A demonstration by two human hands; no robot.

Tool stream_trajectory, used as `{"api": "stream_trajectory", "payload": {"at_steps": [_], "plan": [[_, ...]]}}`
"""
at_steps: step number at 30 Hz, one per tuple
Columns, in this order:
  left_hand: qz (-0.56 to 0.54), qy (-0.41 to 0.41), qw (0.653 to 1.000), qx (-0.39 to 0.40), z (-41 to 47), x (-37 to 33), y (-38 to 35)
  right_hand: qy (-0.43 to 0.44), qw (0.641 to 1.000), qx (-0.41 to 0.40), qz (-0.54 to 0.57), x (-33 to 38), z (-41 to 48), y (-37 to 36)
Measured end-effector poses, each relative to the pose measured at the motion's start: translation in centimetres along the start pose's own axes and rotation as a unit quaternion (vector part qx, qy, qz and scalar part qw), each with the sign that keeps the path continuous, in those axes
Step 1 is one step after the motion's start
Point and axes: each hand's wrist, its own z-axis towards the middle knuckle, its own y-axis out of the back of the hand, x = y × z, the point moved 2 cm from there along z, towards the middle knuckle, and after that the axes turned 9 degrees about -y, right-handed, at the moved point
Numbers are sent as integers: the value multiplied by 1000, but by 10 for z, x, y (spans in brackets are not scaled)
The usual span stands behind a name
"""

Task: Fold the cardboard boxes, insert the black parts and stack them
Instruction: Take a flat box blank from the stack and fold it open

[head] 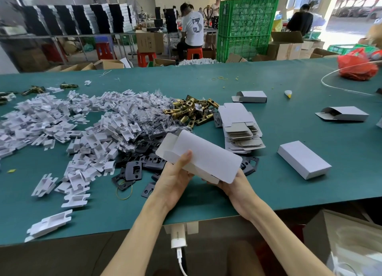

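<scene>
A white cardboard box [203,155], half folded with its far flaps open, is held over the green table [289,193] just in front of me. My left hand [175,176] grips its left side, thumb on top. My right hand [231,182] holds it from below at the near right end, fingers mostly hidden under the card. Black flat plates [134,168] lie scattered under and left of the box. A stack of flat box blanks [239,129] sits just beyond. A closed white box [303,159] lies to the right.
A large heap of white plastic inserts [78,127] covers the left of the table. Brass latch parts [192,112] lie behind the box. Two open folded boxes [251,96] [344,114] rest farther right. A red bag [357,66] sits at the far right. A charger [178,237] hangs from the table's near edge.
</scene>
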Motion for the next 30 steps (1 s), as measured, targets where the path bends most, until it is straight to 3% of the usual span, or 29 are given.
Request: {"api": "stream_trajectory", "payload": {"at_steps": [5, 9, 12, 16, 20, 30], "plan": [[-52, -3, 997, -53, 2, -2, 1, -11, 999, -34, 20, -1, 1, 2], [-48, -9, 998, -36, 1, -3, 2, -27, 997, -49, 44, -1, 2, 5], [15, 5, 1000, -11, 1, 0, -2, -44, 994, -66, 80, 0, 1, 9], [124, 13, 992, 14, -1, 15, -5, -49, 997, -45, 37, 0, 2, 5], [142, 6, 990, 23, -2, 18, -3, -9, 999, -40, -5, 2, 0, 0], [125, -24, 992, 7, -2, 19, -3, -2, 1000, -19, 0, 0, -2, -1]]}}
